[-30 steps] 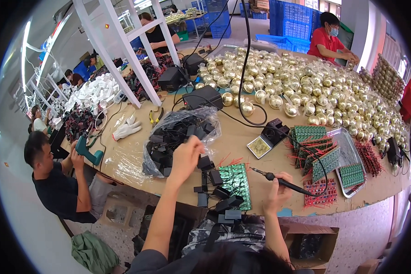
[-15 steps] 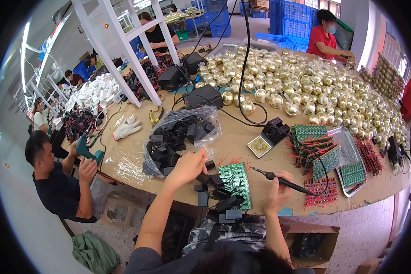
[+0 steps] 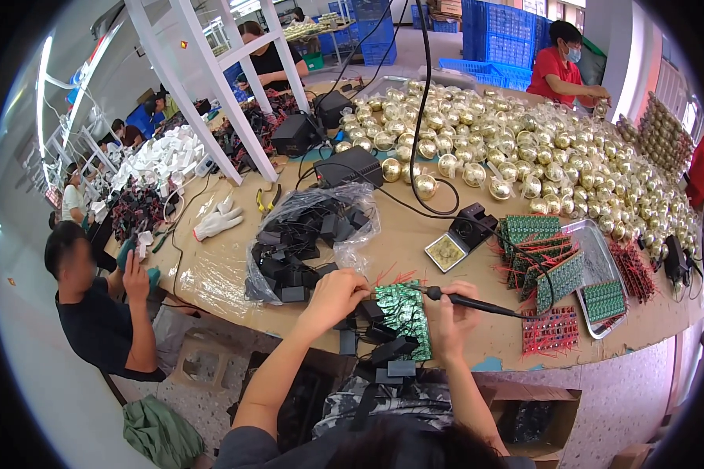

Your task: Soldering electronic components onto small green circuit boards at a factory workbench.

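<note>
My right hand [image 3: 452, 324] is closed around a soldering iron [image 3: 481, 305], whose tip is over the upper part of a green circuit board [image 3: 416, 332]. Red wires stick up from that board's far edge. At the board's upper left corner my left hand [image 3: 336, 298] is pinched; whatever its fingertips hold is too small to make out. Several small black plastic boxes [image 3: 393, 349] with black leads lie on the board's left side and along the table edge. Beyond my left hand is a clear plastic bag [image 3: 352, 205] full of similar black boxes.
A soldering stand [image 3: 472, 224] with a tip-cleaning tray is beyond the board. Stacked boards [image 3: 559, 280], a red board [image 3: 550, 331] and a metal tray [image 3: 612, 270] lie right. Gold balls [image 3: 516, 144] cover the far table. A co-worker [image 3: 94, 305] sits left; iron cable crosses rightward.
My right hand has brought the soldering iron left onto the board. The left hand has moved down and right to the board's corner. The co-worker at left has lowered the green tool.
</note>
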`<act>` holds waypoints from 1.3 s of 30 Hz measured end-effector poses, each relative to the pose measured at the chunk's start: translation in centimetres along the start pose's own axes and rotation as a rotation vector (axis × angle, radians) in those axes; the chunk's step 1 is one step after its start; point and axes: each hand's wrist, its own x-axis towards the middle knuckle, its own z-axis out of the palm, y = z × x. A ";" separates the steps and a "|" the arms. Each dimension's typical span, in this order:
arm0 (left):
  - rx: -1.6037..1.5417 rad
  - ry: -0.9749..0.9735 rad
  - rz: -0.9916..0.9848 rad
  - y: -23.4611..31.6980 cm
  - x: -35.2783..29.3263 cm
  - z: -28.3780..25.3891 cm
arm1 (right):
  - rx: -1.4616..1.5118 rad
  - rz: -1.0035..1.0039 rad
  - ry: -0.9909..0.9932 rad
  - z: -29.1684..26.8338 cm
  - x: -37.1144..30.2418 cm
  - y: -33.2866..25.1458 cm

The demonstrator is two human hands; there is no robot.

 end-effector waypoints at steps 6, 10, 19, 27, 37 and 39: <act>-0.043 -0.020 -0.170 1.3 0.4 0.5 | 0.000 -0.037 -0.150 1.8 0.8 1.1; -0.053 0.033 -0.198 1.3 0.2 1.0 | -0.012 -0.056 -0.164 1.8 0.5 1.3; -0.062 0.059 -0.194 1.0 0.2 1.1 | -0.121 -0.085 -0.196 1.7 0.0 1.4; -0.068 0.055 -0.176 0.9 0.2 1.0 | -0.124 -0.136 -0.186 2.0 0.1 1.3; -0.038 0.015 -0.169 0.9 0.4 0.8 | -0.157 -0.137 -0.213 2.1 0.1 1.0; -0.039 0.004 -0.176 0.9 0.5 0.8 | -0.158 -0.125 -0.213 2.1 0.1 1.0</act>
